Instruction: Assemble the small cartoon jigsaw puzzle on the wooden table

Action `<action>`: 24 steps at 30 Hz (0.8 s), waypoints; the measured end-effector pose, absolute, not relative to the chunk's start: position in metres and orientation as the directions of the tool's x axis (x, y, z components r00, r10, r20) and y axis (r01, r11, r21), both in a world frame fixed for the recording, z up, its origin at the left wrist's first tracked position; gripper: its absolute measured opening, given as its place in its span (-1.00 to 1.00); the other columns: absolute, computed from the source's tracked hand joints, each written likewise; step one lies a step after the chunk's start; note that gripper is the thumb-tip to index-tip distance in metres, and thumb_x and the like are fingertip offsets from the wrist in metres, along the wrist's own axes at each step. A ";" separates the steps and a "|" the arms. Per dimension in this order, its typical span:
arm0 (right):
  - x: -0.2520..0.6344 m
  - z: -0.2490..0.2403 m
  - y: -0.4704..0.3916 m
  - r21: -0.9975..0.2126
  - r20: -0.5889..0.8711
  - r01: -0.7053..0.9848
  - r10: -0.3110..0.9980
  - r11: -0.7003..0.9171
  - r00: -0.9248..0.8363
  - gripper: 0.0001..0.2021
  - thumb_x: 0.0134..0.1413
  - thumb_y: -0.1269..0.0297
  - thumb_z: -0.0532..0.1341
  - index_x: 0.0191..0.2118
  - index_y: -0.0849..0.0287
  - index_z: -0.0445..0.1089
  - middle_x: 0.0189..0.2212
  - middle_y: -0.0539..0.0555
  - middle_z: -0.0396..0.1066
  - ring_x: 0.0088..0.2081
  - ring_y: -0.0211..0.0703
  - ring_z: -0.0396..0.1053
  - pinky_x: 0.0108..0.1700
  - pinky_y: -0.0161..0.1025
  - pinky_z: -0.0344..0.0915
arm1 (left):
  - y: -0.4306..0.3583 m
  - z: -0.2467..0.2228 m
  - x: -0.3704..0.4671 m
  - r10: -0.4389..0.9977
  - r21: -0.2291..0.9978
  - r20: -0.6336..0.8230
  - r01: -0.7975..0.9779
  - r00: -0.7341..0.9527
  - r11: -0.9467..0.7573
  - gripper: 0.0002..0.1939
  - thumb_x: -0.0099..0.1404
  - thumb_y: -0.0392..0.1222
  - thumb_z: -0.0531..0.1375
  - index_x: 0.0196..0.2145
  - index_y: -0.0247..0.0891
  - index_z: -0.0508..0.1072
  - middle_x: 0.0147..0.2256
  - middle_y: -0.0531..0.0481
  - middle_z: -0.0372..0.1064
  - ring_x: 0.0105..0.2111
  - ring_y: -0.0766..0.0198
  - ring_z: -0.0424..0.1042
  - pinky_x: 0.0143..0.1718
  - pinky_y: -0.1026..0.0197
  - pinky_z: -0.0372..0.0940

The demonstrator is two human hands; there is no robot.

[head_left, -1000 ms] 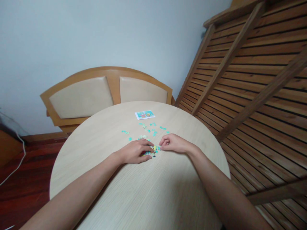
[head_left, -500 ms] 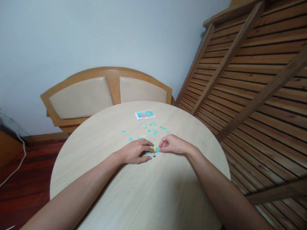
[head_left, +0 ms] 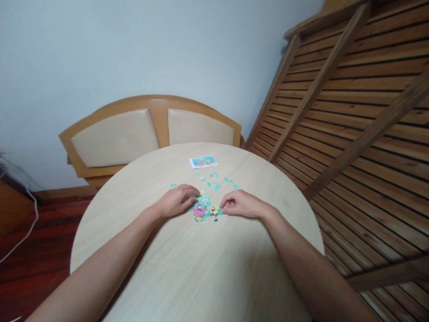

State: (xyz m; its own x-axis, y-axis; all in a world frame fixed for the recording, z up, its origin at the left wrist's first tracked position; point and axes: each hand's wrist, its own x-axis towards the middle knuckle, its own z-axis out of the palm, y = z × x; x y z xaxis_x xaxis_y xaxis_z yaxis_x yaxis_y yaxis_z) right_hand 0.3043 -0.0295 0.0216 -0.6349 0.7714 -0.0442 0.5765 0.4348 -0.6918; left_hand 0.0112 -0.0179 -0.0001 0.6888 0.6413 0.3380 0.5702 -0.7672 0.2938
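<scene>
A partly joined jigsaw puzzle lies flat on the table, with a pink starfish figure on its left, a pale figure in the middle and a yellow square figure on its right. My left hand rests at its upper left edge, fingers apart and slightly bent, with nothing seen in them. At the right edge my right hand pinches thumb and forefinger together on a small teal puzzle piece beside the yellow figure. The fingers cover part of that piece.
Several loose teal puzzle pieces are scattered beyond the hands. Farther back lies a picture card with the same figures. The round table faces a padded wooden headboard; a slatted wooden frame leans at the right.
My left hand has lifted off the puzzle and moved left and away from me, uncovering the pink and pale figures. My right hand stays pinched at the right edge.
</scene>
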 end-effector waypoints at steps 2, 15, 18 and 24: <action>0.304 0.022 -0.030 -0.683 -0.024 0.573 0.770 0.453 -0.638 -0.76 0.04 0.22 0.30 -0.21 0.24 0.59 -0.44 0.04 0.49 -0.42 -0.24 0.35 -0.40 -0.34 0.19 | -0.012 -0.005 0.005 0.662 0.302 0.327 0.589 0.674 -0.749 -0.66 0.47 -0.11 0.02 0.04 -0.21 0.48 -0.02 -0.11 0.50 -0.01 0.14 0.45 0.09 0.04 0.35; 0.299 0.010 -0.021 -0.538 0.227 0.538 0.726 0.649 -0.649 -0.78 0.18 0.20 0.26 -0.13 0.17 0.55 -0.20 0.14 0.54 -0.15 -0.08 0.44 -0.06 -0.19 0.32 | -0.003 -0.012 -0.003 0.714 0.148 0.311 0.710 0.627 -0.688 -0.68 0.43 -0.17 0.05 -0.02 -0.16 0.56 0.06 -0.12 0.46 0.04 0.11 0.44 0.12 0.02 0.33; 0.298 0.002 -0.017 -0.459 0.320 0.552 0.709 0.696 -0.628 -0.71 0.26 0.14 0.21 -0.01 0.14 0.51 -0.05 0.18 0.49 0.02 -0.01 0.39 0.12 -0.08 0.25 | -0.004 -0.010 -0.002 0.734 0.131 0.313 0.738 0.603 -0.662 -0.69 0.42 -0.15 0.06 -0.06 -0.15 0.58 0.04 -0.10 0.48 0.01 0.09 0.46 0.09 0.02 0.35; 0.296 -0.010 -0.012 -0.384 0.234 0.636 0.736 0.670 -0.635 -0.56 0.37 0.03 0.05 0.21 0.10 0.37 0.23 0.21 0.31 0.24 0.07 0.20 0.27 0.08 0.08 | -0.005 -0.009 0.001 0.753 0.158 0.350 0.757 0.557 -0.634 -0.69 0.44 -0.08 0.05 -0.08 -0.19 0.55 -0.02 -0.10 0.50 -0.02 0.08 0.47 0.06 0.03 0.35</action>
State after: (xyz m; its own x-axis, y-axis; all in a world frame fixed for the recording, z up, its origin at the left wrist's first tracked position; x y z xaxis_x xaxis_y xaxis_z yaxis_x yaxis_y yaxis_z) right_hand 0.2965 -0.0118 -0.0098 -0.6347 0.7364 0.2343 0.6356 0.6699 -0.3836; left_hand 0.0012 -0.0053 -0.0092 0.5571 0.7530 0.3501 0.7573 -0.6337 0.1578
